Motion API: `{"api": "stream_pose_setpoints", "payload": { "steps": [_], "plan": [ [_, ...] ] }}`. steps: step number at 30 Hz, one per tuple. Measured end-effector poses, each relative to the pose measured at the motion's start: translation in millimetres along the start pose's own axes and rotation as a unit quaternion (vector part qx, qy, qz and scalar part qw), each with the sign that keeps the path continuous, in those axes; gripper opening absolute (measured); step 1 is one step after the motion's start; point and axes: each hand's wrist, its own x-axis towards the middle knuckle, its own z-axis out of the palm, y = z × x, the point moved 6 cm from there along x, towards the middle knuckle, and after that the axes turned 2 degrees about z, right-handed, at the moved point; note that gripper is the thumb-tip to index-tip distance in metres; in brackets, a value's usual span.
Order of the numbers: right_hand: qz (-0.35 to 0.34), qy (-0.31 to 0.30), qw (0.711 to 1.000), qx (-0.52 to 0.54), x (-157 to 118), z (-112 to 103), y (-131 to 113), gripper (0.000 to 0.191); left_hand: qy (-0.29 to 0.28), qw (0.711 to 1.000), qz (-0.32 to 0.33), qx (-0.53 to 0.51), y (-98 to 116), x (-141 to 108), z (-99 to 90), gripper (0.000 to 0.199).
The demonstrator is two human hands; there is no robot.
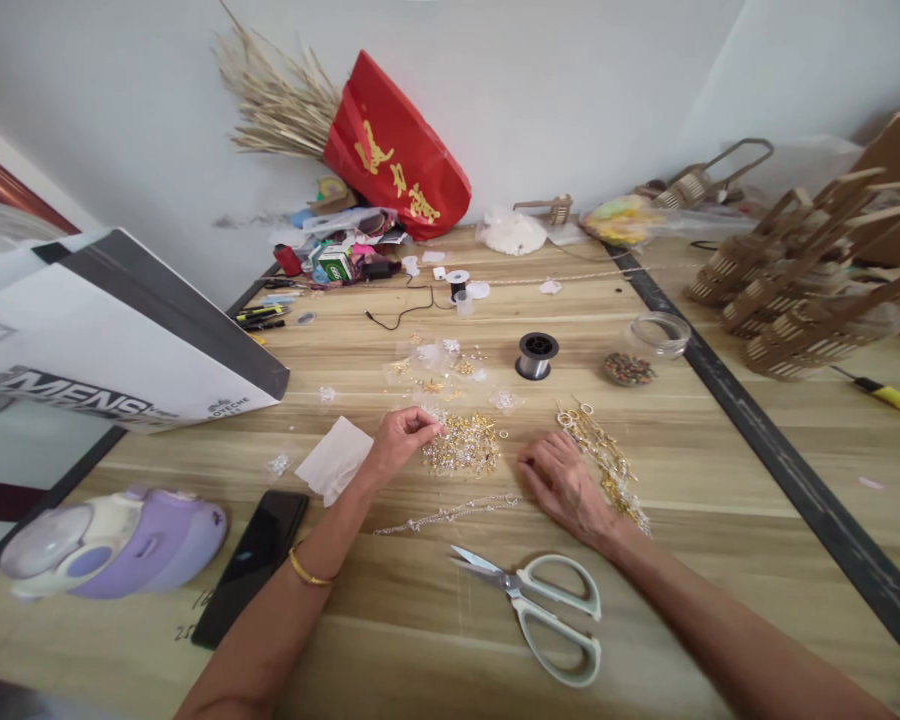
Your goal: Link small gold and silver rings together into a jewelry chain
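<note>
My left hand [403, 442] is at the left edge of a pile of small gold and clear beads [466, 446]. Its thumb and forefinger are pinched together, and whatever sits between them is too small to name. Right of the pile, my right hand [562, 485] rests on the table with its fingers curled under, fingertips hidden. Beside it lies a bundle of gold and silver beaded chains [606, 455]. A silver beaded chain [450, 513] stretches across the table between my hands. Nearer to me lie scissors [529, 600] with pale handles, blades slightly apart.
Behind the pile stand a wire spool [538, 356] and a glass jar [645, 350] of dark beads. A white paper [335, 460], a black phone [251, 570] and a purple bottle [120, 542] lie at left. Small bamboo baskets [787, 290] crowd the right.
</note>
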Motion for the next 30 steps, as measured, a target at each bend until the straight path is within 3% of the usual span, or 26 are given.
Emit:
{"api": "stream_pose_setpoints", "payload": {
  "steps": [5, 14, 19, 21, 24, 30],
  "plan": [
    [-0.004, 0.002, 1.0, -0.007, 0.2, -1.1, -1.4, 0.013, 0.023, 0.997, -0.037, -0.065, -0.8, -4.5, 1.5, 0.021],
    [-0.009, 0.013, 1.0, -0.007, 1.5, -2.9, -3.7, 0.013, 0.011, 0.999, -0.029, -0.018, 1.8, -11.0, 12.7, 0.019],
    [-0.006, 0.008, 1.0, 0.004, 0.4, -3.0, -3.0, 0.012, -0.034, 0.992, 0.041, 0.114, 8.2, -20.6, 28.2, 0.011],
    [-0.004, 0.006, 1.0, 0.005, 0.0, -3.2, -2.9, 0.012, -0.037, 0.976, 0.069, 0.203, 11.8, -27.5, 32.3, 0.002],
    [-0.004, 0.006, 1.0, 0.004, -0.2, -3.8, -3.5, 0.013, -0.04, 0.95, 0.098, 0.294, 14.8, -37.2, 34.5, 0.007],
    [0.001, 0.005, 1.0, -0.004, -0.1, -3.1, -3.4, 0.013, -0.043, 0.957, 0.062, 0.281, 4.3, -43.1, 25.6, 0.004]
  ]
}}
